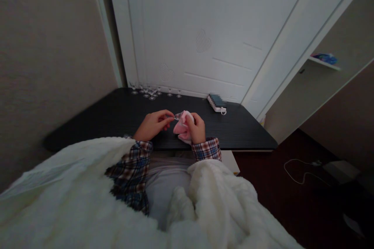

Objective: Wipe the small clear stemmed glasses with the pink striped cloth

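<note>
Between my hands, just above the black table (122, 116), is a small clear stemmed glass (178, 116) lying on its side. My left hand (153, 124) pinches it at its stem end. A pink cloth (181, 126) is bunched in my right hand (198, 128), whose fingers close on it around the glass's bowl. How far the cloth reaches into the bowl is hidden. Several more small stemmed glasses (152, 94) stand along the table's back edge, mostly grouped at the left, with two (179, 93) a little apart to the right.
At the table's back right lies a blurred-out device on a white base (216, 103). White panels with embossed hearts (203, 41) rise behind the table. A fluffy white garment or blanket (82, 202) covers my lap and arms. A white cable (292, 179) lies on the floor at right.
</note>
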Demonstrator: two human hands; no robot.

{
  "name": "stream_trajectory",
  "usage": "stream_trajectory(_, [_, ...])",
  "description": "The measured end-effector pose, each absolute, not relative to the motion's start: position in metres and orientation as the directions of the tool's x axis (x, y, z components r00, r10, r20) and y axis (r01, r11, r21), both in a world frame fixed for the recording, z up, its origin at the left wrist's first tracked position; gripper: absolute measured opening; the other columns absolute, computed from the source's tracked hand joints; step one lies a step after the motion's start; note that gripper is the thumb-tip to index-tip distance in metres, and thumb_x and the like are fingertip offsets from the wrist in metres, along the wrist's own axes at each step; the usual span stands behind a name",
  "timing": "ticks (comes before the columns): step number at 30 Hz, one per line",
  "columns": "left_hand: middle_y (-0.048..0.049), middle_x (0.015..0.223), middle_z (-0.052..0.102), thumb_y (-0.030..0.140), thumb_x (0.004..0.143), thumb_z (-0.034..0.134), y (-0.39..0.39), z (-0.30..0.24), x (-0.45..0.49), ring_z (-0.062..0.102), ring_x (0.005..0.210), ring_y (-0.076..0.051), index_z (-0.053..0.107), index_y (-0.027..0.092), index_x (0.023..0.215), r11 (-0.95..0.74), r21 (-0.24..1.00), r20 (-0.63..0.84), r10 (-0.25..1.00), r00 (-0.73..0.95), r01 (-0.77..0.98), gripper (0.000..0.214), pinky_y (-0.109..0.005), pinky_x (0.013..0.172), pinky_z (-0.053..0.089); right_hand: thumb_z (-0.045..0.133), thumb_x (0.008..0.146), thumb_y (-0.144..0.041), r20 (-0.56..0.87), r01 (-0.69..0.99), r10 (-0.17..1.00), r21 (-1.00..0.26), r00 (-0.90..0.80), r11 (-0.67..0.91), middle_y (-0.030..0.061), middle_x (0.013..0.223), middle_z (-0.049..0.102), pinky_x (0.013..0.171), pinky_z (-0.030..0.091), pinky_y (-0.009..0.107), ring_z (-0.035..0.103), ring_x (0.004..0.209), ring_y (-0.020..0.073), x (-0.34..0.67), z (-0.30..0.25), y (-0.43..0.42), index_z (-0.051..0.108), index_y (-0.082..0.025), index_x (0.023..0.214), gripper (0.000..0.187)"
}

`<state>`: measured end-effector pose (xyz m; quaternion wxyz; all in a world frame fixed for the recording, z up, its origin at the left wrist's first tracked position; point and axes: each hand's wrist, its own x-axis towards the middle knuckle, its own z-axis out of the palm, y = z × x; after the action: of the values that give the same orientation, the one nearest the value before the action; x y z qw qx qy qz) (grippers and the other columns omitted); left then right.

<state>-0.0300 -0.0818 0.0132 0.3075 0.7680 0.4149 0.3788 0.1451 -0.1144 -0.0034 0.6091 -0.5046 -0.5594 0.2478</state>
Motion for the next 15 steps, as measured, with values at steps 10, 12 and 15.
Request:
stream_trajectory(10, [0.0003,0.061,0.063,0.051,0.080,0.057,-0.0802,0.0113,-0.0296,0.061,0.056,-0.015,0.064,0.019,0.096,-0.475,0.778,0.330,0.865,0.377,0.411,0.037,-0.023,0.052,0.046,0.049,0.081,-0.041,0.440,0.271,0.864,-0.887,0.245,0.375,-0.0028,0.070,0.056,0.065,0.039,0.023,0.050,0.067,0.0125,0.1458,-0.0046,-0.1135,0.060,-0.020,0.075,0.025])
stream_trajectory(12, [0.0003,0.061,0.063,0.051,0.079,0.058,-0.0803,0.0111,-0.0295,0.061,0.057,-0.015,0.064,0.019,0.096,-0.473,0.782,0.328,0.866,0.378,0.405,0.037,-0.023,0.052,0.046,0.049,0.081,-0.042,0.439,0.272,0.866,-0.886,0.239,0.374,-0.0025,0.070,0.057,0.064,0.040,0.023,0.050,0.067,0.0128,0.1459,-0.0048,-0.1134,0.060,-0.020,0.076,0.026])
stream_trajectory(15, [0.0003,0.062,0.063,0.051,0.079,0.058,-0.0808,0.0110,-0.0296,0.061,0.057,-0.015,0.064,0.019,0.096,-0.474,0.784,0.331,0.866,0.375,0.402,0.037,-0.023,0.053,0.046,0.049,0.081,-0.041,0.433,0.269,0.869,-0.890,0.241,0.369,-0.0025,0.071,0.057,0.064,0.039,0.024,0.050,0.067,0.0128,0.1458,-0.0047,-0.1138,0.060,-0.020,0.076,0.025])
